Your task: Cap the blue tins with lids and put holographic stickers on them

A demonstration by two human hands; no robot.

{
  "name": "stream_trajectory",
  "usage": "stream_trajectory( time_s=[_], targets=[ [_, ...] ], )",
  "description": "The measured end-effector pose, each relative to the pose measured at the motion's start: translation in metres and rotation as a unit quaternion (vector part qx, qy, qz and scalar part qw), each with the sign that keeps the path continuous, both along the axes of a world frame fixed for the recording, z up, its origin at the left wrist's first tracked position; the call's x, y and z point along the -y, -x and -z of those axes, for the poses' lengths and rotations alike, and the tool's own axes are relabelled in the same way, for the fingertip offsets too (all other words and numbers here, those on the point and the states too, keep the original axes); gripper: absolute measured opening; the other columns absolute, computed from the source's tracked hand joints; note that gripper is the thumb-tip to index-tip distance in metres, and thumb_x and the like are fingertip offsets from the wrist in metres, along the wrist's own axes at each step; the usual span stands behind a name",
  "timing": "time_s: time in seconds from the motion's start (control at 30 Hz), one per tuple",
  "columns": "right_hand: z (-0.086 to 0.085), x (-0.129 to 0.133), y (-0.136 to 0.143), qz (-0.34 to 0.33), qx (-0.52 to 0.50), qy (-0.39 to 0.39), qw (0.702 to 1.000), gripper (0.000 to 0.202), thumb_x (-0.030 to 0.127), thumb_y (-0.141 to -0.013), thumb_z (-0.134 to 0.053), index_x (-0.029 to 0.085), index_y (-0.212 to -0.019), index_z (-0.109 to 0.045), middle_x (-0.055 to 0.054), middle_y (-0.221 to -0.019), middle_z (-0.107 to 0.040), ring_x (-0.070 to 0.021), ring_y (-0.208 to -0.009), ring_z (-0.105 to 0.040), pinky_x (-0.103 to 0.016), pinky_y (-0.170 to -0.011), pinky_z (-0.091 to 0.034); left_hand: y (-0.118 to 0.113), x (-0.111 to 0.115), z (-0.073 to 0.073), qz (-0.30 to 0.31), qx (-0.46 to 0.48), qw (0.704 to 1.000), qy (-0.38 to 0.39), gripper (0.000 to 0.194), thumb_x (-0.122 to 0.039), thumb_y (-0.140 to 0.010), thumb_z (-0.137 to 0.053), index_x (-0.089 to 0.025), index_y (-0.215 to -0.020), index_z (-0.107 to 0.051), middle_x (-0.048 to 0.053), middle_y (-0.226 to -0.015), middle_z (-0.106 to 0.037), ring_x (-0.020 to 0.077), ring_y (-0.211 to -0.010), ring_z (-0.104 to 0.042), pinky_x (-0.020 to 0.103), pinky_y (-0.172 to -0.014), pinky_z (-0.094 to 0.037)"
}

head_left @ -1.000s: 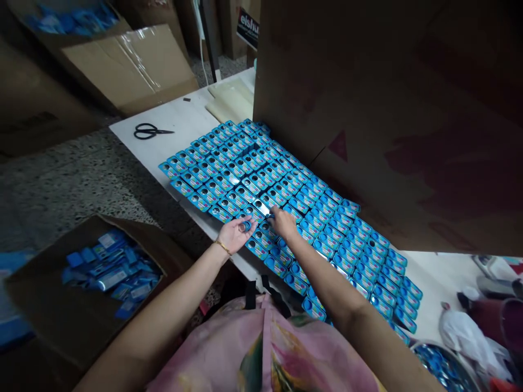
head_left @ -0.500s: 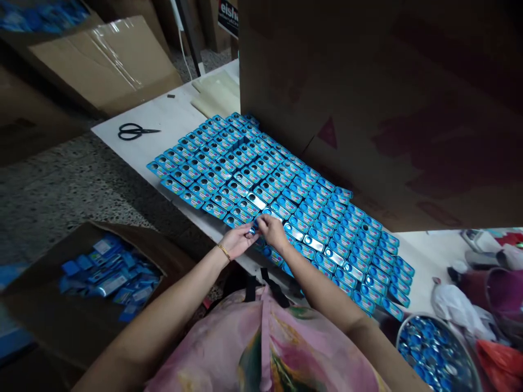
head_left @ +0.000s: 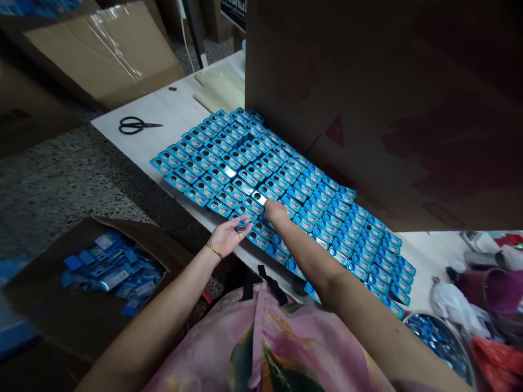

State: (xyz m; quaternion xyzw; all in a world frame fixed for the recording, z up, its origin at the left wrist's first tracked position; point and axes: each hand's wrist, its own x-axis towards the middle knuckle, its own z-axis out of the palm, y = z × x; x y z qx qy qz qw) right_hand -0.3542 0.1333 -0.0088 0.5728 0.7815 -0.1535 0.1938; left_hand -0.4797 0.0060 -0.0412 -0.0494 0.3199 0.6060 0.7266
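Rows of small blue rectangular packs (head_left: 196,194), each with a printed label and a round spot at one end, cover much of the table. My left hand (head_left: 229,235) is palm up at the near edge of the rows, its fingers loosely curled round a small shiny round disc (head_left: 241,228). Farther in, my right hand (head_left: 275,212) is closed, with its fingertips down on a pack in the rows. Whatever those fingertips pinch is hidden. A round basin (head_left: 469,363) of shiny blue and silver discs (head_left: 439,340) stands at the lower right.
Black scissors (head_left: 139,125) lie on the table's left end (head_left: 110,122). A big cardboard box (head_left: 294,65) rises behind the packs. Below left, an open carton (head_left: 171,247) holds loose blue packs (head_left: 116,269). A white plastic bag (head_left: 453,305) and red bag (head_left: 494,356) are at right.
My hands were together at the near edge of the packs. My right hand has moved away and forward onto a pack, while my left has drawn slightly left with the disc.
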Motion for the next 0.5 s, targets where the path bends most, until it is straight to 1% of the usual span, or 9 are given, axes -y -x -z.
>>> stream_trajectory(
  time_s=[0.07, 0.13, 0.2, 0.23, 0.3, 0.37, 0.43, 0.5],
  targets=[
    [0.000, -0.001, -0.002, 0.001, -0.004, -0.015, 1.000, 0.050, 0.028, -0.069, -0.064, 0.013, -0.114, -0.049, -0.016, -0.105, -0.060, -0.0240, -0.098, -0.057, -0.029, -0.078, -0.043, 0.002, 0.000, -0.002, 0.004, -0.007, 1.000, -0.011, 0.033, 0.000, -0.072, -0.047, -0.006, -0.103, -0.057, 0.014, -0.087, -0.063, 0.0211, -0.092, -0.060, 0.038, -0.088, -0.048],
    [-0.001, 0.006, -0.007, -0.009, -0.017, -0.032, 0.999, 0.049, 0.029, -0.068, -0.065, 0.015, -0.113, -0.049, -0.014, -0.102, -0.061, -0.0248, -0.095, -0.057, -0.031, -0.075, -0.043, 0.002, 0.000, -0.001, 0.006, -0.029, 1.000, -0.009, 0.036, 0.001, -0.072, -0.047, -0.007, -0.106, -0.056, 0.013, -0.088, -0.063, 0.0217, -0.095, -0.059, 0.038, -0.090, -0.046],
    [-0.002, 0.020, -0.014, -0.027, -0.065, -0.052, 0.996, 0.041, 0.032, -0.074, -0.060, 0.019, -0.112, -0.050, -0.011, -0.098, -0.062, -0.0237, -0.092, -0.058, -0.031, -0.073, -0.043, 0.001, -0.001, 0.002, 0.010, -0.052, 0.999, -0.007, 0.033, 0.000, -0.073, -0.050, -0.008, -0.104, -0.056, 0.012, -0.088, -0.063, 0.0217, -0.096, -0.059, 0.036, -0.089, -0.046],
    [-0.003, 0.029, -0.017, -0.042, -0.108, -0.065, 0.991, 0.036, 0.033, -0.077, -0.055, 0.021, -0.111, -0.051, -0.009, -0.097, -0.062, -0.0220, -0.091, -0.058, -0.030, -0.073, -0.043, -0.001, -0.002, 0.003, 0.011, -0.061, 0.998, -0.008, 0.029, -0.001, -0.073, -0.052, -0.008, -0.101, -0.057, 0.012, -0.089, -0.063, 0.0212, -0.095, -0.059, 0.035, -0.088, -0.047],
    [-0.004, 0.049, -0.021, -0.088, -0.213, -0.079, 0.970, 0.029, 0.034, -0.082, -0.049, 0.025, -0.109, -0.052, -0.005, -0.100, -0.060, -0.0178, -0.093, -0.056, -0.027, -0.075, -0.041, -0.006, -0.004, 0.007, 0.012, -0.081, 0.997, -0.012, 0.021, -0.003, -0.074, -0.054, -0.009, -0.093, -0.058, 0.010, -0.087, -0.063, 0.0180, -0.087, -0.061, 0.031, -0.080, -0.050],
    [-0.004, 0.066, -0.022, -0.129, -0.295, -0.077, 0.944, 0.030, 0.033, -0.082, -0.050, 0.025, -0.110, -0.051, -0.004, -0.104, -0.057, -0.0152, -0.094, -0.054, -0.025, -0.075, -0.040, -0.011, -0.006, 0.009, 0.011, -0.100, 0.995, -0.012, 0.015, -0.004, -0.074, -0.055, -0.010, -0.086, -0.059, 0.008, -0.081, -0.063, 0.0135, -0.075, -0.061, 0.023, -0.066, -0.052],
    [-0.002, 0.077, -0.020, -0.135, -0.333, -0.069, 0.931, 0.034, 0.032, -0.079, -0.054, 0.023, -0.112, -0.049, -0.004, -0.104, -0.056, -0.0148, -0.091, -0.053, -0.025, -0.074, -0.040, -0.017, -0.007, 0.010, 0.013, -0.112, 0.994, -0.007, 0.011, -0.005, -0.074, -0.055, -0.011, -0.083, -0.059, 0.006, -0.076, -0.062, 0.0101, -0.065, -0.059, 0.018, -0.054, -0.049],
    [0.000, 0.082, -0.020, -0.114, -0.347, -0.067, 0.929, 0.036, 0.032, -0.078, -0.055, 0.021, -0.111, -0.048, -0.005, -0.101, -0.057, -0.0149, -0.088, -0.053, -0.025, -0.074, -0.041, -0.021, -0.006, 0.010, 0.026, -0.109, 0.994, -0.007, 0.010, -0.006, -0.074, -0.056, -0.011, -0.083, -0.059, 0.005, -0.076, -0.062, 0.0089, -0.062, -0.058, 0.018, -0.053, -0.048]
  ],
)
